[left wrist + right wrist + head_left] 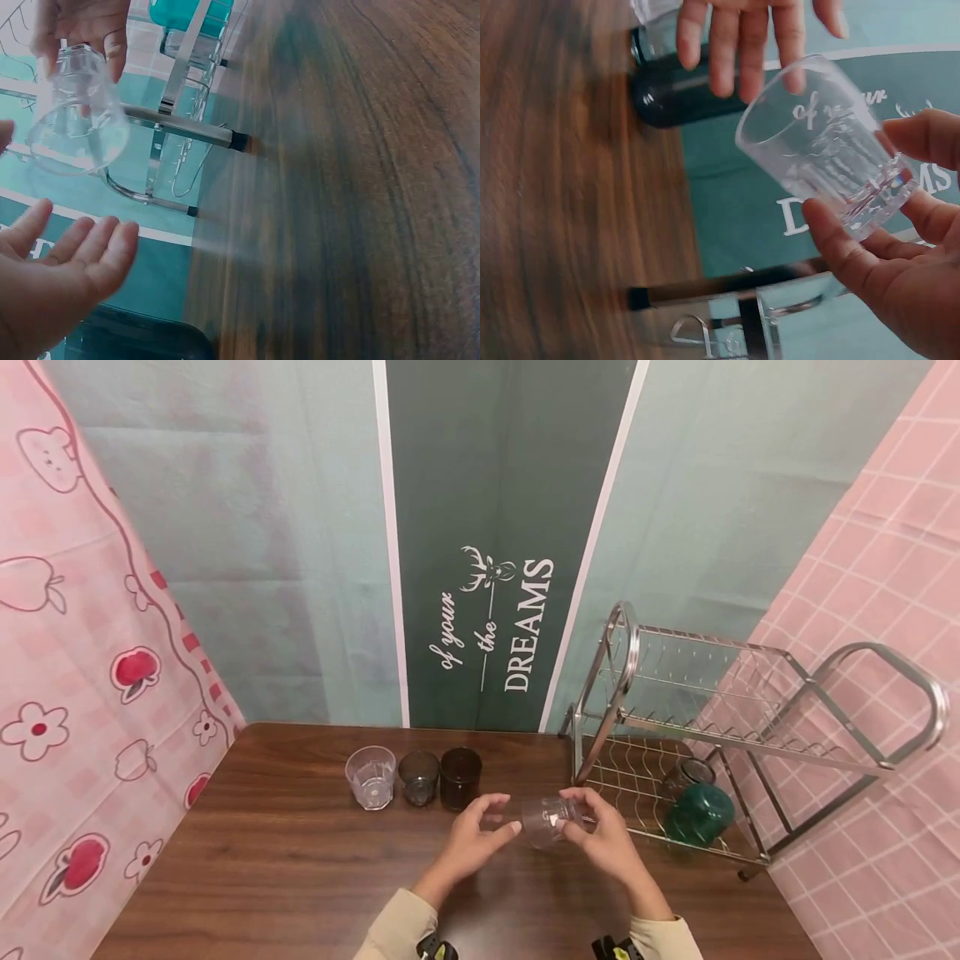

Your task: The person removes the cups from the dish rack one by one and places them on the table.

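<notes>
Hands and glassware at a brown wooden tabletop [285, 877]; clock directions are read in the head view about the held glass, with twelve toward the lettered wall hanging [517, 485]. Far left, just past nine o'clock, stands an upright clear tumbler [371, 779]. Next in the same row, between nine and ten, come a smoky grey glass [419, 778] and a dark brown glass [460, 778], both upright.

Near nine o'clock, the left hand [474, 839] is spread, its thumb and fingers well parted beside the glass's mouth; the left wrist view shows a gap between the hand and the rim.

At the centre, above the tabletop, is the held glass [829, 150]: colourless, transparent, tilted, its round mouth toward the left hand, with a smooth upper wall and a ridged, thick base that catches the light.

Between three and four o'clock, the right hand [603, 835] grips that base, thumb on one side and fingertips on the other. Between two and three stands a metal rack [750, 747]; its lower tier holds a green glass [699, 814] and a darkish see-through glass [678, 779] behind it.
</notes>
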### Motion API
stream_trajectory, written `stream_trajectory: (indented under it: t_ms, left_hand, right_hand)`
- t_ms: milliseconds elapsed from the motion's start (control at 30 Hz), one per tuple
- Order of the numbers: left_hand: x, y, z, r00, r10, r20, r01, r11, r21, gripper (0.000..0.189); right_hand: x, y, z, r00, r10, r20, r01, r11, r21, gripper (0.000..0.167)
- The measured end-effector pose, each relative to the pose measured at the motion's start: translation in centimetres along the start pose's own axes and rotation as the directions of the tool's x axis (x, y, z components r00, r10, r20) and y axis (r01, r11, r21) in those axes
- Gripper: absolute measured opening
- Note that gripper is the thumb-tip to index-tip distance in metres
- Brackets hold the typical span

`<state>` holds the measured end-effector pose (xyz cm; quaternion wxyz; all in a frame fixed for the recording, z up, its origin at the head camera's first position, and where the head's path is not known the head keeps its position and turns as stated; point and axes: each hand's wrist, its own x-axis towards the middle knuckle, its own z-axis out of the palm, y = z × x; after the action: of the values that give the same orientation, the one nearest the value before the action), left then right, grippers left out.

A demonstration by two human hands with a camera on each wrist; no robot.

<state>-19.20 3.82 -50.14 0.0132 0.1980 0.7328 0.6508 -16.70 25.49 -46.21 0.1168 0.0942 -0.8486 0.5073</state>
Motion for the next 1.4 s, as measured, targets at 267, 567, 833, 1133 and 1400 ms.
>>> stream_trajectory:
  t_ms: [267,567,833,1133,1400]
  left_hand:
    - [-0.9,2.4,-0.1,0.996,0.058,0.065,-0.038,0.962,-0.269,0.049]
    - [-0.8,2.6,0.1,0.996,0.090,0.008,-0.079,0.915,-0.396,0.048]
    - [-1.0,3.1,-0.9,0.993,0.112,0.037,-0.092,0.931,-0.353,0.046]
    - [-1.2,3.4,-2.1,0.993,0.115,-0.021,-0.116,0.954,-0.277,0.048]
    - [-1.7,4.4,-4.0,0.982,0.131,-0.135,-0.140,0.988,-0.064,0.049]
  right_hand:
    - [-0.3,0.1,1.4,0.999,0.052,0.014,-0.054,0.966,0.252,0.035]
    - [-0.5,-0.4,2.5,0.997,0.070,0.044,-0.081,0.919,0.387,0.033]
    - [-0.9,-0.9,2.0,0.997,0.025,0.076,-0.049,0.943,0.329,0.034]
    - [-0.8,-1.6,1.3,0.995,-0.009,0.101,-0.009,0.983,0.181,0.036]
    - [-1.3,-1.3,0.1,0.987,-0.099,0.128,0.135,0.943,-0.306,0.034]
